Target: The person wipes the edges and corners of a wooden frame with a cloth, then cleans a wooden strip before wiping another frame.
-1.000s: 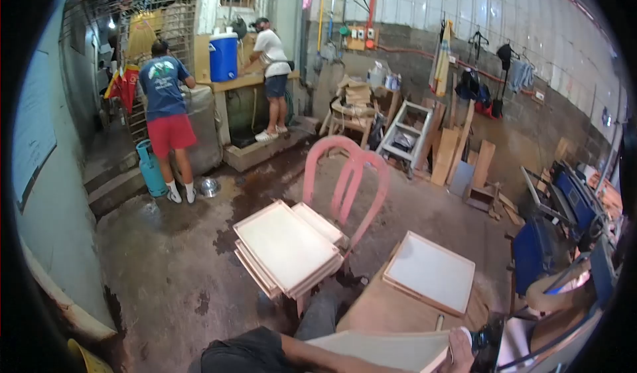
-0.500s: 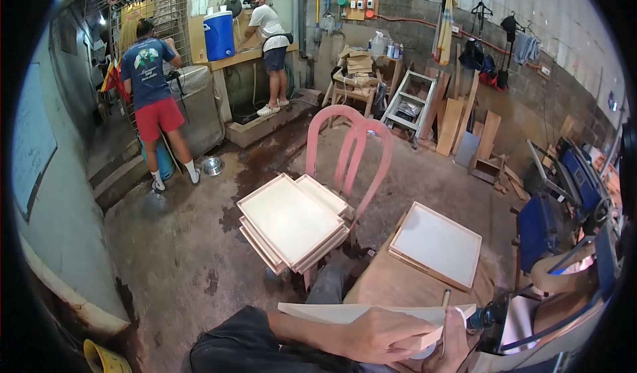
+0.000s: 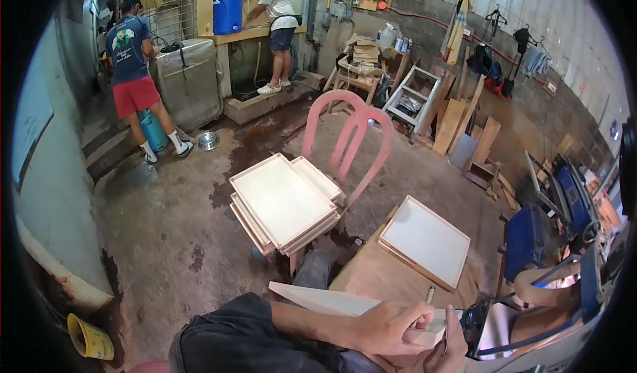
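A pale wooden tray or panel (image 3: 318, 298) lies tilted across my lap, its near part covered by my hands. My left hand (image 3: 391, 326) reaches in from the left, fingers curled round a slim pen-like tool (image 3: 430, 296) above the panel's right end. At that same end my right hand (image 3: 451, 346) grips the edge, thumb up; its lower part is cut off by the frame. Ahead, a stack of pale framed trays (image 3: 284, 197) rests on a pink chair (image 3: 378, 154). More framed trays (image 3: 426, 240) lie on a brown-covered surface (image 3: 358, 270) to the right.
Blue machinery (image 3: 524, 240) stands at the right, close to my right hand. A yellow bucket (image 3: 99, 343) is at the lower left, a metal bowl (image 3: 208, 140) on the floor. Two people stand at the back left by a blue cooler (image 3: 227, 11). A stepladder (image 3: 413, 98) leans behind.
The view has shifted slightly. The pen-like tool now stands at my left hand's fingers, farther from my right thumb. The person in red shorts has turned toward the counter and stepped left.
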`<control>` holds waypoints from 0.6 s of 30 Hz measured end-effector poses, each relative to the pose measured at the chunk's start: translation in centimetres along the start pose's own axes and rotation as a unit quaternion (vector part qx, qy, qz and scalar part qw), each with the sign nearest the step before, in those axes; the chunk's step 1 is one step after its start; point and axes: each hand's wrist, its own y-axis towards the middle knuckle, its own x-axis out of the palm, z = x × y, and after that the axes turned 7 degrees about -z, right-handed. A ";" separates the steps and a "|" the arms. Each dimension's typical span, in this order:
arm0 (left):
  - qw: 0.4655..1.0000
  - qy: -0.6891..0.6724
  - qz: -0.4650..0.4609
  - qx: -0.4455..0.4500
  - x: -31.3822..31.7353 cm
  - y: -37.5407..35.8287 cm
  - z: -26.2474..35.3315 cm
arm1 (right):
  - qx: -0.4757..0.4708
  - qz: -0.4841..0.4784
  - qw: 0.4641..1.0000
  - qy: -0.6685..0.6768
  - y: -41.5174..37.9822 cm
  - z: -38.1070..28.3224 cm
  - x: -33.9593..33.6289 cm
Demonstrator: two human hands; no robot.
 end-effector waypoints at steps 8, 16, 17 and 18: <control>1.000 0.000 -0.004 -0.023 1.3 0.0 -0.2 | -0.036 0.027 0.999 -0.022 -0.2 -2.0 -0.3; 0.999 0.005 -0.012 -0.037 1.3 0.8 -0.4 | -0.052 0.020 0.997 -0.046 0.3 -2.8 -1.3; 0.999 0.003 -0.020 -0.043 1.1 0.9 -0.5 | -0.022 0.014 0.999 -0.044 0.1 -1.4 -0.8; 0.998 0.000 -0.027 -0.049 1.0 0.9 -0.5 | -0.009 0.013 0.999 -0.044 0.3 -1.4 -0.9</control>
